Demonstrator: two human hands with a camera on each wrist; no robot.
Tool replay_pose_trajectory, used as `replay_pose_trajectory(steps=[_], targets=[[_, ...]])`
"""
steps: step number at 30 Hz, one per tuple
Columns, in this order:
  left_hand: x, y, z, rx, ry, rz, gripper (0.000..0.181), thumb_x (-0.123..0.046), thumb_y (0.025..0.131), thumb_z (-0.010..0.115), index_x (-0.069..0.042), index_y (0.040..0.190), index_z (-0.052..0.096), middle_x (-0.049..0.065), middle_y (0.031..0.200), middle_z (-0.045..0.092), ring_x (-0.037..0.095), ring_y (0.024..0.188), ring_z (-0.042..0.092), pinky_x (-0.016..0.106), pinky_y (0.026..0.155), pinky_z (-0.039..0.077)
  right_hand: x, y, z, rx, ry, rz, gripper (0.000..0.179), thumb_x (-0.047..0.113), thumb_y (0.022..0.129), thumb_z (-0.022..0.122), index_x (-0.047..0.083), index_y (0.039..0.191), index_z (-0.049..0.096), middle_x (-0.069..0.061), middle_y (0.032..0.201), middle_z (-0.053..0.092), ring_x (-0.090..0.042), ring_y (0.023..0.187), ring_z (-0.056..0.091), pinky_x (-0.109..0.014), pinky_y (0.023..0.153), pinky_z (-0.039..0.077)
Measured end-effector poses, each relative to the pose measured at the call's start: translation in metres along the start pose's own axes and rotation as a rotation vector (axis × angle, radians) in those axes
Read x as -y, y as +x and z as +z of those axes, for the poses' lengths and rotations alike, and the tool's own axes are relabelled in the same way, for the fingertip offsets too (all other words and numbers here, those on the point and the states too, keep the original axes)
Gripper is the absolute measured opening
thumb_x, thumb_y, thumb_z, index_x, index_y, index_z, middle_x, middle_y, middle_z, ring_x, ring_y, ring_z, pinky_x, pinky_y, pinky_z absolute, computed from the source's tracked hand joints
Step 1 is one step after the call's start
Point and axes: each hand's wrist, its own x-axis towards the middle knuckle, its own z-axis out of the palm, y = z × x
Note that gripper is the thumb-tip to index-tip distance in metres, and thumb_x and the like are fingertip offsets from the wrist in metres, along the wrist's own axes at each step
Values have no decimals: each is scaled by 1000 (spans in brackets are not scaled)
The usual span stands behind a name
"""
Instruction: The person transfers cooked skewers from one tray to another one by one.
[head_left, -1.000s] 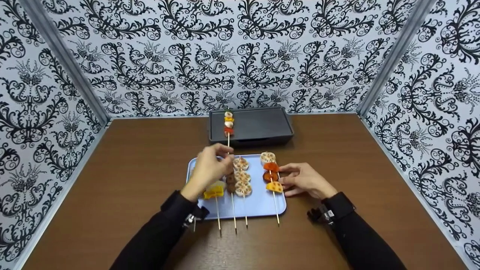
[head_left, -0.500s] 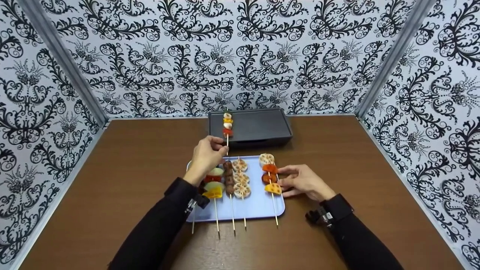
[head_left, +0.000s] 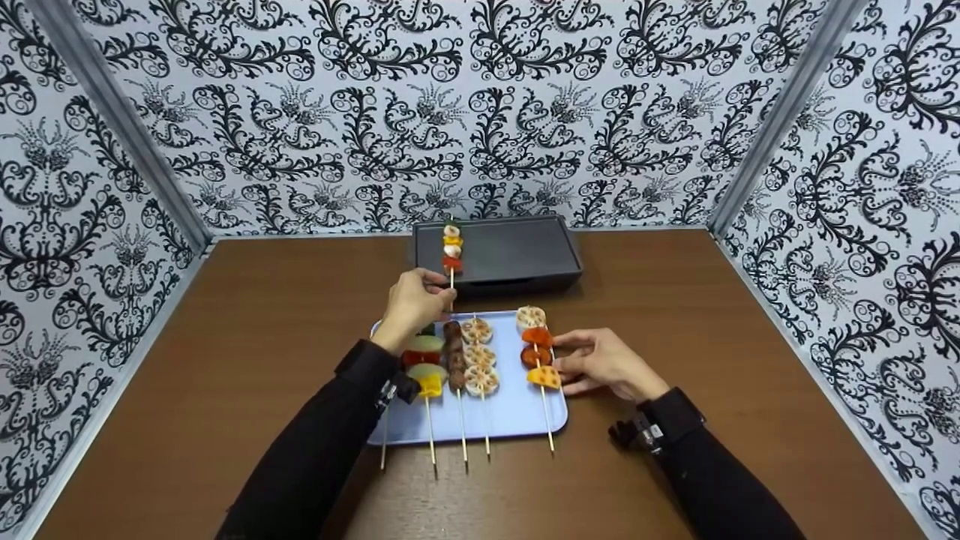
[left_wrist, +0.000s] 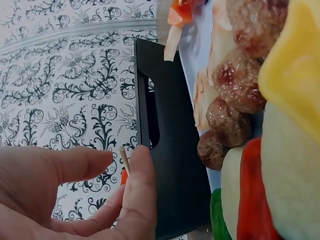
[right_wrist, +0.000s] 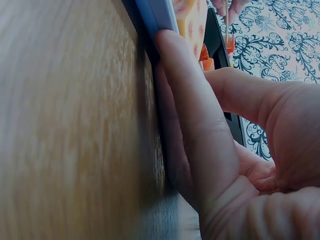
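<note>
My left hand [head_left: 415, 307] pinches the stick of a vegetable skewer [head_left: 451, 244] with red, white, yellow and green pieces. Its food end overlaps the left part of a black griddle [head_left: 525, 244], and the bare stick points toward me. In the left wrist view, the stick [left_wrist: 124, 160] shows between thumb and fingertip. On the near side, my right hand [head_left: 609, 365] holds the right edge of a pale blue tray [head_left: 514, 416], thumb above and fingers along its side. Close to that thumb lies a skewer [head_left: 537, 357] of lotus root, orange and dark red slices.
Also on the tray are a lotus root skewer [head_left: 481, 354], a meatball skewer [head_left: 455, 358] and a mixed vegetable skewer [head_left: 425, 367]. One more stick [head_left: 384, 446] pokes out at the left, its food hidden by my left arm. Patterned walls [head_left: 450, 112] enclose the brown table [head_left: 285, 315].
My left hand has moved slightly forward and left, uncovering the meatballs and vegetables on the tray. The pinched skewer stays over the griddle's left side. My right hand keeps its place.
</note>
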Motion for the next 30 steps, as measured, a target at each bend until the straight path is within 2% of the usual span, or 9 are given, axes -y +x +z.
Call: replay_pose_trajectory(steps=[3, 9, 17, 21, 25, 30], targets=[[0, 3, 1, -2, -14, -10, 34, -11, 93, 74, -2, 124, 64, 16, 106, 73, 17, 77, 74, 43, 83, 70, 1, 0, 0, -2, -7, 2, 52, 2, 90, 75, 7, 140, 59, -19, 102, 71, -29, 89, 77, -46, 79, 70], [0, 6, 3, 7, -61, -31, 29, -6, 92, 73, 0, 120, 67, 16, 105, 73, 17, 76, 73, 40, 81, 70, 2, -1, 1, -3, -12, 9, 53, 3, 90, 75, 7, 140, 59, -20, 103, 71, -29, 89, 77, -46, 78, 70], [-2, 7, 2, 47, -79, -46, 31, -8, 95, 69, 2, 124, 67, 18, 107, 74, 20, 79, 75, 45, 91, 68, 0, -1, -1, 11, -9, 3, 53, 3, 91, 74, 7, 141, 58, -21, 105, 68, -30, 91, 77, -46, 80, 69], [-3, 8, 2, 53, -81, -49, 32, -6, 95, 68, 3, 126, 67, 18, 107, 74, 19, 79, 75, 40, 87, 69, -1, -1, -1, 12, -11, 0, 54, 4, 91, 73, 7, 142, 57, -21, 106, 68, -30, 91, 77, -45, 80, 70], [-2, 10, 5, 40, -66, -25, 31, -5, 93, 68, 4, 123, 69, 17, 106, 74, 16, 78, 74, 31, 80, 70, -1, -2, -1, 11, -12, -1, 54, 3, 91, 73, 7, 142, 57, -21, 105, 68, -30, 91, 77, -45, 80, 70], [0, 9, 7, 31, -52, 16, 30, -3, 91, 68, 5, 120, 70, 15, 104, 74, 14, 78, 72, 26, 76, 68, 0, -2, -1, 9, -17, -3, 54, 3, 91, 73, 6, 142, 57, -20, 105, 68, -29, 91, 77, -45, 80, 70]])
